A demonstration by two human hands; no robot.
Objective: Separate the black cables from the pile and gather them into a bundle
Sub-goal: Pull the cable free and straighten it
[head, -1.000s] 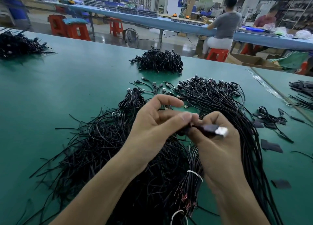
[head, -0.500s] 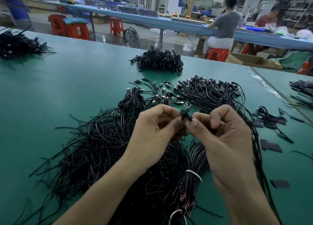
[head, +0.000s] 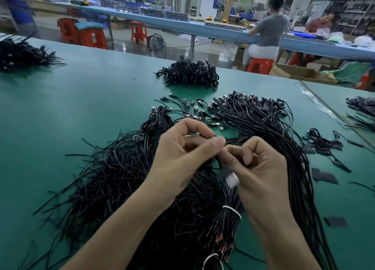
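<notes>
A big loose pile of black cables (head: 125, 180) covers the green table (head: 81, 107) in front of me. My left hand (head: 182, 158) and my right hand (head: 257, 168) meet above it, fingers curled. Between them they pinch a single black cable whose silver USB plug (head: 232, 179) hangs, blurred, under my right thumb. Below the hands lies a tied bundle of cables with a white band (head: 232, 210) and red wire tips. A long fan of cables with USB plugs (head: 263, 115) runs off to the right.
A finished heap of coiled cables (head: 188, 72) sits further back, another heap (head: 20, 54) at far left. Small black pads (head: 324, 177) and short cable pieces (head: 324, 143) lie at right. People work at a blue bench (head: 203, 30) behind, among red stools.
The silver plug, pointing right a second ago and hidden half a second ago, now hangs below my right thumb. Both hands stay together over the pile, shifted slightly.
</notes>
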